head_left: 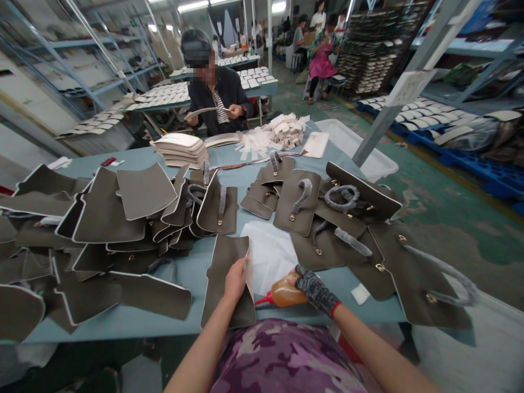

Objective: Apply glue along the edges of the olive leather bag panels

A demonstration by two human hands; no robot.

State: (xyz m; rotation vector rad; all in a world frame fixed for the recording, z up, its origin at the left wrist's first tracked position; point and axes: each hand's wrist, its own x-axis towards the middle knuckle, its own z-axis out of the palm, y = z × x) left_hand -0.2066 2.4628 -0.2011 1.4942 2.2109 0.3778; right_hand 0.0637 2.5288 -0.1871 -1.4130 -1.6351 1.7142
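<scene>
Near the table's front edge lies an olive-brown leather-like bag panel (224, 273) with pale edges. My left hand (236, 279), bare, grips the panel's right edge, fingers partly hidden. Wearing a dark grey fingerless glove, my right hand (311, 286) is wrapped around a squeeze bottle (284, 292) of amber liquid. The bottle lies tilted sideways, its red nozzle pointing left at the panel's lower right edge; whether it touches cannot be made out. White sheet material (268, 245) lies just behind the bottle.
Stacked brown panels (110, 213) cover the table's left side. Panels with wrapped handles and gold fittings (297, 204) spread over the right. Across the table a co-worker (216, 98) holds a pale curved piece, near a pale stack (182, 150). A metal post (393, 103) slants at the right.
</scene>
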